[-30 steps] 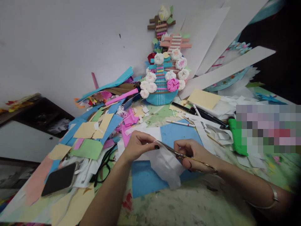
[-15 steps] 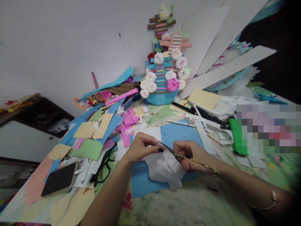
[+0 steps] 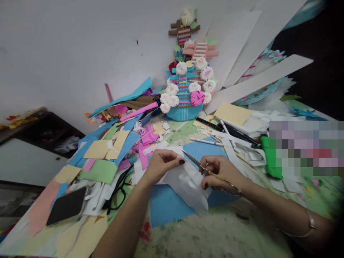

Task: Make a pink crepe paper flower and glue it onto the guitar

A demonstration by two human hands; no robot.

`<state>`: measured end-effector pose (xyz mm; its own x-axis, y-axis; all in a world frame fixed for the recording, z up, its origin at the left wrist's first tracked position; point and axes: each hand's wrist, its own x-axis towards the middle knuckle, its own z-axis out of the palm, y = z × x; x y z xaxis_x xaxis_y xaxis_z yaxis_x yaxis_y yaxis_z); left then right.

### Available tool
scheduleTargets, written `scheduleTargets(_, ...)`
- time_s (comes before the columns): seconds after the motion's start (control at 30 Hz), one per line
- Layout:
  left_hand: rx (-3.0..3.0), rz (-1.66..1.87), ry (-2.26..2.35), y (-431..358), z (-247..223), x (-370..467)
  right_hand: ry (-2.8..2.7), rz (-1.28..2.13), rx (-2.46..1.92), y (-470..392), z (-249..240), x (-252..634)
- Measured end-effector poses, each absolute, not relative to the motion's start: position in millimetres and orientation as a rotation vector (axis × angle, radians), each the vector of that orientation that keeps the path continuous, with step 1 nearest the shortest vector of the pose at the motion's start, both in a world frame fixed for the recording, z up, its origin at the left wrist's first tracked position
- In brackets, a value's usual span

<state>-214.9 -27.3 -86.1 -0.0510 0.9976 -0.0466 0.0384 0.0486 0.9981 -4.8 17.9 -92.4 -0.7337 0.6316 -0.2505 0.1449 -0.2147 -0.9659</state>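
Thin white paper [image 3: 185, 184] hangs from my left hand [image 3: 166, 163], pinched between thumb and fingers at its upper edge. My right hand [image 3: 219, 173] grips gold-handled scissors [image 3: 195, 161], whose blades look closed and point up and left, just above the paper's upper edge. The paper's lower right part lies by my right fingertips; whether they touch it I cannot tell. Beneath both hands lie a blue sheet [image 3: 169, 208] and a flat white sheet [image 3: 176, 150].
Paper-flower instrument models [image 3: 183, 107] stand against the wall. Coloured scraps [image 3: 99, 170], a phone [image 3: 67, 206] and black-framed glasses [image 3: 116, 200] lie left. Pens [image 3: 236, 132], white strips and a green object [image 3: 270, 157] are at the right.
The scissors have moved off the paper's edge, and their blades show more fully. My right hand has shifted slightly; the white paper hangs in a longer, smoother shape.
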Motion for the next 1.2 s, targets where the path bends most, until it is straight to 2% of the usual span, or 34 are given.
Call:
scheduleTargets(0.27, 1.156, 1.178, 1.410, -20.9, -91.9, -215.4, -1.858, 1.824, -0.947, 16.6, -96.0, -6.2)
scheduleTargets(0.57, 1.208, 1.191, 1.459, -12.9, -93.4, -231.5, -1.807, 1.433, -1.217, 55.6, -88.5, 11.0)
scheduleTargets(0.73, 1.298, 1.121, 1.497, -11.9, -95.3, -232.4, -2.091, 1.334, -1.384, 53.0, -96.2, 2.9)
scheduleTargets(0.9, 1.382, 0.970, 1.447, -16.0, -95.2, -224.8, -2.580, 0.877, -1.316, 32.9, -109.9, -15.0)
scheduleTargets(1.2, 1.587, 0.920, 1.629, -11.1, -98.6, -241.5, -2.698, 0.590, -1.436, 25.4, -111.8, -10.3)
